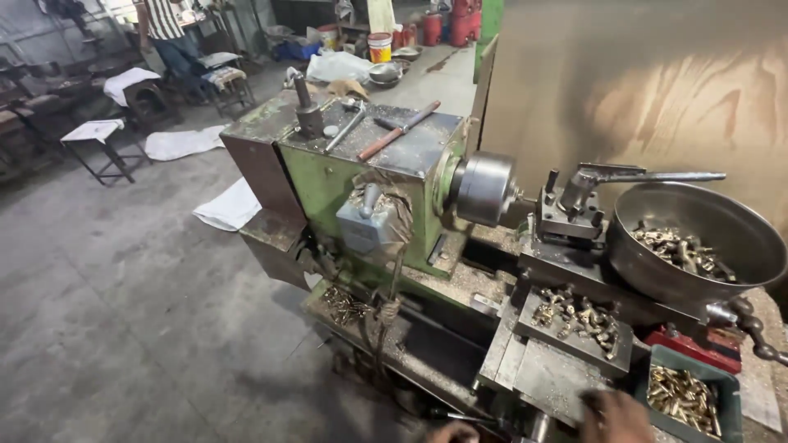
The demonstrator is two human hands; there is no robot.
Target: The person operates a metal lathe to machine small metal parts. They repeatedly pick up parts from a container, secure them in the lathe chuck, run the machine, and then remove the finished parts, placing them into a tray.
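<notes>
Right hand (614, 415) at the near edge, low over the grey flat plate (548, 379) of the lathe carriage, just left of the green tray (688, 399) of brass pieces. Blurred and cut off by the frame; grip spread impossible to tell, nothing seen held. Left hand (454, 432) barely in view at the near edge, only a knuckle or fingertip showing, close to a dark handle end; grip state likewise impossible to tell.

Green tray sitting at the near right, full of small brass fittings, touching a red part (691, 345) on its far side. Just beyond the right hand, a small heap of brass parts (576, 316) loose on a grey slide. Farther right, a large round steel bowl (698, 246) holding more brass pieces, tilted slightly toward the near side. Tool post (569, 211) with a long lever (657, 176) standing between bowl and chuck (484, 189).

Left of the chuck, the green headstock (361, 176), with a wrench (345, 130) and a reddish-handled tool (398, 131) lying on its top. Brass swarf scattered along the bed below. Far left, grey concrete floor (107, 295) with white cloths and dark stools; a person in a striped shirt (168, 29) well apart at the far end.
</notes>
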